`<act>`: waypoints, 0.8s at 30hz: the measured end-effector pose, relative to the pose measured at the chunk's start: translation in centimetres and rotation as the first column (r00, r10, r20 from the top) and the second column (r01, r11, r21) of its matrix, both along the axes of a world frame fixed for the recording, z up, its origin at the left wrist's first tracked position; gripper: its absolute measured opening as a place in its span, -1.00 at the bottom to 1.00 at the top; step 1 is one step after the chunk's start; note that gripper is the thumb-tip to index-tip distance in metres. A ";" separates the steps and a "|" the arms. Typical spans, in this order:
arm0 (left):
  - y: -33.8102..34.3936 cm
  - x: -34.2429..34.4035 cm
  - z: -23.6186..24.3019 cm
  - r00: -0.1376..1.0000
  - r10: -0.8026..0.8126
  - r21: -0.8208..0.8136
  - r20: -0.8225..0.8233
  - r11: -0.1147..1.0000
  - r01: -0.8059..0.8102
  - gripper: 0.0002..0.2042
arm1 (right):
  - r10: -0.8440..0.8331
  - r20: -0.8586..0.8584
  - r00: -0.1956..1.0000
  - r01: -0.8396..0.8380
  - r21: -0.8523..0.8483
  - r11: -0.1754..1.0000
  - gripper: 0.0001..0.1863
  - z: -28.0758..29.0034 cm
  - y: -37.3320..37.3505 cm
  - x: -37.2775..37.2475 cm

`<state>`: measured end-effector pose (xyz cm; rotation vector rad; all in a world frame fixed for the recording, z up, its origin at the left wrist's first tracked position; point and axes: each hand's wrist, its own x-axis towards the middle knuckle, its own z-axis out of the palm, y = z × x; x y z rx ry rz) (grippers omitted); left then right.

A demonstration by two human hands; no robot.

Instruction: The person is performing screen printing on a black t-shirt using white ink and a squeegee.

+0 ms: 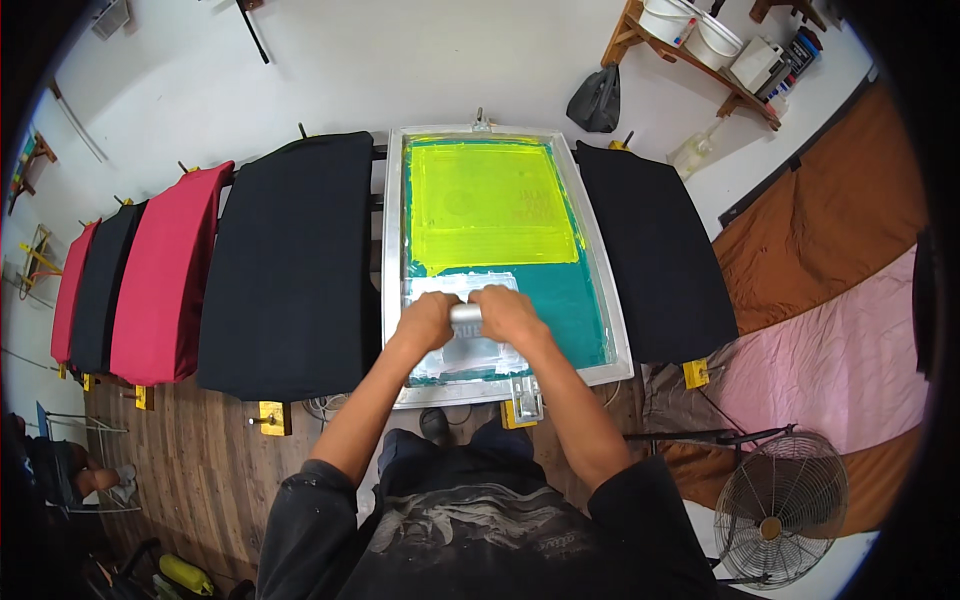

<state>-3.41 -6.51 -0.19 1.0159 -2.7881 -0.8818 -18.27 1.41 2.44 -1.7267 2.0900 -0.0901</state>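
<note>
My left hand (430,318) and my right hand (507,313) are closed side by side round the silver handle of a squeegee (466,314); its blade is hidden. It sits over the near part of a screen-printing frame (393,230) with metal edges. Around my hands, white ink (440,361) smears a rectangular area of the mesh. The far half carries a broad bright yellow-green ink patch (480,195), and teal emulsion (570,305) shows on the near right. Metal clamps (526,398) hold the frame at its near and far ends.
Black fabric covers the boards on either side, a left black board (290,265) and a right black board (660,260). Farther left stand a red board (170,275) and others. A floor fan (780,510) stands near right. Another person's leg (95,478) shows at lower left.
</note>
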 end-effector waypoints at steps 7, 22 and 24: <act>8.4 4.3 -2.1 0.965 0.011 -0.088 -0.260 0.995 -0.036 -0.52 | -0.035 0.066 0.997 0.046 -0.173 0.984 -0.41 -2.5 8.6 3.7; -4.2 -2.2 -0.9 0.995 -0.074 -0.007 0.063 0.997 0.075 -0.66 | 0.004 -0.028 1.000 -0.001 0.116 0.993 -0.57 -0.5 -3.8 -2.5; -4.0 -2.6 -0.7 0.990 -0.057 -0.052 0.130 0.997 0.064 -0.65 | -0.015 -0.019 1.000 0.018 0.125 0.992 -0.57 -0.3 -3.8 -2.3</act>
